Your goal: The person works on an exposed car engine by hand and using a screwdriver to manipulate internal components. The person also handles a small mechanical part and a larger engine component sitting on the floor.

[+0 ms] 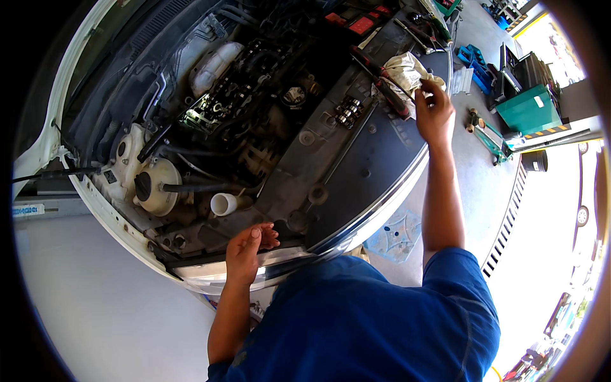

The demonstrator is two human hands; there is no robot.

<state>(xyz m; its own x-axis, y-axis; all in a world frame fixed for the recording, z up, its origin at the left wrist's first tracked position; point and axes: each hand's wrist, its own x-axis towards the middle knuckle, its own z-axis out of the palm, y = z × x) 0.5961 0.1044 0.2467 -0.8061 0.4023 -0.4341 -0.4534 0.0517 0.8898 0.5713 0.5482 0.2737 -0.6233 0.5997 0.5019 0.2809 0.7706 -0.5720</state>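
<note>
My left hand (pixel 249 248) hovers over the front edge of an open engine bay, fingers loosely bent and apart, nothing in it. Close by is a white round filler neck or cup (pixel 223 204). My right hand (pixel 435 116) is at the right of the front panel, with thumb and fingers pinched together. A thin dark shaft runs toward its fingertips; whether they grip it I cannot make out. Beside that hand lie a crumpled whitish rag (pixel 405 69) and a red-and-black screwdriver handle (pixel 393 97). Several shiny metal parts (pixel 349 112) sit on the dark front panel (pixel 363 169).
The exposed engine (pixel 235 95) fills the bay, with a pale coolant reservoir (pixel 159 186) at its left. More hand tools (pixel 420 35) lie at the panel's far right. Beyond stand a green floor jack (pixel 490 140), a green box (pixel 529 109) and a floor grating (pixel 507 216).
</note>
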